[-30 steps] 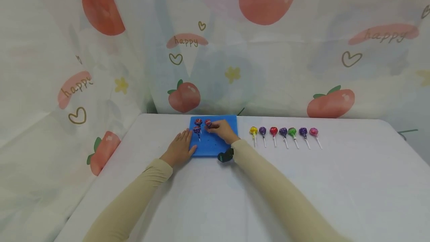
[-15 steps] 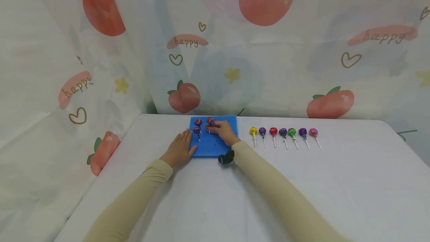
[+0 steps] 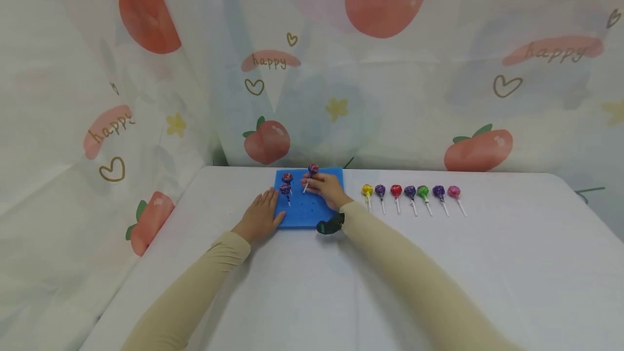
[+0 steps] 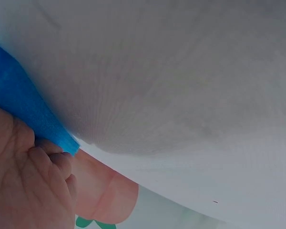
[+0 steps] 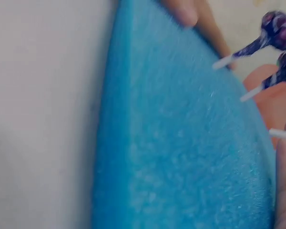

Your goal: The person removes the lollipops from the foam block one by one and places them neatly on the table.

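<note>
My right hand (image 3: 327, 189) pinches a lollipop (image 3: 313, 168) in a dark red-and-blue wrapper over the blue foam board (image 3: 317, 215). Its white stick (image 5: 282, 134) points down toward the board, tilted, and its tip appears near the fingers in the right wrist view. Two similar lollipops, a rear one (image 3: 287, 177) and a front one (image 3: 285, 189), stand upright in the board's left part. Along the board's left edge rests my left hand (image 3: 260, 214), fingers extended and thumb toward the near corner. Small holes dot the board's surface.
To the right of the board, several lollipops lie in a row on the white table (image 3: 414, 275), from a yellow one (image 3: 367, 190) to a pink one (image 3: 454, 192). A patterned curtain (image 3: 400, 112) hangs behind the table. A dark device (image 3: 331, 224) sits at my right wrist.
My right hand has drawn the lollipop up and to the right, away from the two standing ones, so more of its stick shows. The left hand has stayed in place.
</note>
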Available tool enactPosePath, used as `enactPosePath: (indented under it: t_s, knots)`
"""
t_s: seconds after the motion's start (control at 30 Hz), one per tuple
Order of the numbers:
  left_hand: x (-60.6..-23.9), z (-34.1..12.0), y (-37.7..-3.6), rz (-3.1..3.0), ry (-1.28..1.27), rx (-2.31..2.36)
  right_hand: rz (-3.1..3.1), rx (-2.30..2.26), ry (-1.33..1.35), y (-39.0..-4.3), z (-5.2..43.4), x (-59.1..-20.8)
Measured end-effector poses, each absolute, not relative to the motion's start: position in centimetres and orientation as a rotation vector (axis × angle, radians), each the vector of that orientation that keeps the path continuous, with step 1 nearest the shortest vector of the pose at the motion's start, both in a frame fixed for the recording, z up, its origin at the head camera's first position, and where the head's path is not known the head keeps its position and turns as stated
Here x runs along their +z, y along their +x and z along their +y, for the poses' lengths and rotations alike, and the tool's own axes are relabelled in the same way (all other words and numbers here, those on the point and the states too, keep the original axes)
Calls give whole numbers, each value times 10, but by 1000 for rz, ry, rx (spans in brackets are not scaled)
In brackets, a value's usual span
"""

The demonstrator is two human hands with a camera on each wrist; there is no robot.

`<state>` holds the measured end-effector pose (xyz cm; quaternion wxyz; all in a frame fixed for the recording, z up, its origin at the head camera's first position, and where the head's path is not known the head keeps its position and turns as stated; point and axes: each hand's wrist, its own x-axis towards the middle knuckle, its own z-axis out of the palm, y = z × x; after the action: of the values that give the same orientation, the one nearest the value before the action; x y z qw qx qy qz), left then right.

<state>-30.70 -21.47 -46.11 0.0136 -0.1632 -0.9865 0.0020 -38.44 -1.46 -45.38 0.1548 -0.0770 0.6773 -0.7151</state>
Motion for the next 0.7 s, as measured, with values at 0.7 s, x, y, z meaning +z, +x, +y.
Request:
enactPosePath:
  t_s: [0.7]
  knots:
    - [-456, -215, -302, -3078, -542, -27, 2132, -1736, -430, -316, 45, -409]
